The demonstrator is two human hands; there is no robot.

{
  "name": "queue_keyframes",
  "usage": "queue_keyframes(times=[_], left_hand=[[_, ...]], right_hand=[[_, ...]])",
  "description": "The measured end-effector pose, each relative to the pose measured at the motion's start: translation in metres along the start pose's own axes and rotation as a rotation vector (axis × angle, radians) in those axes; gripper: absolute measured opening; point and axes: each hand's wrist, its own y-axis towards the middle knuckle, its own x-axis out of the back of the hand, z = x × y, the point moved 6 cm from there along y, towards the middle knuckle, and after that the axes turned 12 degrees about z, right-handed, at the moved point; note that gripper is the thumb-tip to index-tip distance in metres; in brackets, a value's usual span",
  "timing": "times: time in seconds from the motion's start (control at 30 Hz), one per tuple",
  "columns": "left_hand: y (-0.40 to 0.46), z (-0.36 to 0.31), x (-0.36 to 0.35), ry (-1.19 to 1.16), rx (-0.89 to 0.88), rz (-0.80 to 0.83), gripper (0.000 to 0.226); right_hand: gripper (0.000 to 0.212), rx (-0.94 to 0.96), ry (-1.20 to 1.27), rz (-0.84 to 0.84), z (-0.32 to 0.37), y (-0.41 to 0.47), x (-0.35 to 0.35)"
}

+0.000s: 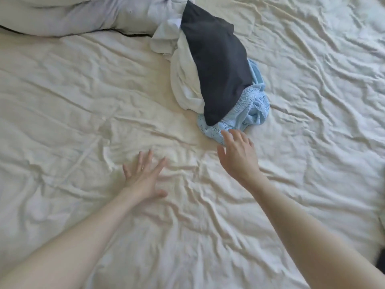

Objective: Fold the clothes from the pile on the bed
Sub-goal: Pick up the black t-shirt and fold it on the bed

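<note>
Both my bare forearms reach in from the near edge of the bed (302, 84), which is covered by one wrinkled cream sheet.

My left hand (143, 178) is nearest. Its fingers are straight and fanned apart, thumb out to the side, palm down low over the sheet; it holds nothing, and I cannot tell whether the palm actually touches the cloth.

My right hand (237, 155) is a little farther in and to the right. Its fingers are loosely spread and slightly bent, holding nothing. The fingertips sit right at the near rim of the pile, over the blue knit (252, 109); whether they touch it I cannot tell.

The pile lies around the middle of the bed, toward the far edge. I count three pieces clearly: one light blue lacy knit at the bottom on the near side, one dark grey cloth (216, 65) lying on top along the length of the heap, and one white garment (183, 80) bunched along its left side.

Farthest off, at the far left corner, lies one pale pillow (79, 15), just beside the pile's far end.
</note>
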Motion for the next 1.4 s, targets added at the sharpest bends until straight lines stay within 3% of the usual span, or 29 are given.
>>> queue_keyframes(times=[0.07,0.17,0.27,0.4,0.47,0.67,0.8,0.9,1.07,1.2,1.4], left_hand=[[0.02,0.003,-0.002,-0.008,0.012,0.059,0.113],[0.038,0.006,-0.011,0.025,0.044,0.02,0.122],[0.044,0.008,-0.02,0.03,0.061,-0.018,0.126],[0.051,0.009,-0.023,0.026,0.061,-0.045,0.128],[0.051,0.009,-0.022,0.032,0.062,-0.024,0.127],[0.044,0.007,-0.01,0.012,0.017,0.055,0.122],[0.021,-0.002,0.012,-0.196,-0.049,0.165,0.095],[-0.018,-0.023,0.039,-0.44,-0.195,0.033,0.077],[-0.123,-0.044,0.138,-0.587,-0.429,-0.402,0.049],[-0.223,-0.057,0.228,-0.545,-0.544,-0.672,0.049],[-0.329,-0.092,0.281,-0.454,-0.635,-0.756,0.069]], right_hand=[[0.044,0.006,0.026,-0.09,0.006,0.03,0.008],[0.052,-0.01,0.018,-0.228,0.013,0.074,0.018],[0.066,-0.066,-0.069,-0.243,0.014,0.109,0.014],[0.034,-0.138,-0.125,-0.266,0.005,0.135,0.006],[0.025,-0.146,-0.059,-0.299,0.003,0.137,0.009],[0.023,-0.116,0.276,-0.365,0.007,0.104,0.042],[0.022,-0.142,0.52,-0.371,0.006,0.061,0.085],[0.021,-0.145,0.588,-0.407,0.005,0.03,0.135],[0.02,-0.152,0.65,-0.471,0.006,-0.022,0.234],[0.014,-0.069,0.824,-0.499,0.021,-0.071,0.3],[0.023,0.148,1.034,-0.565,0.046,-0.157,0.401]])
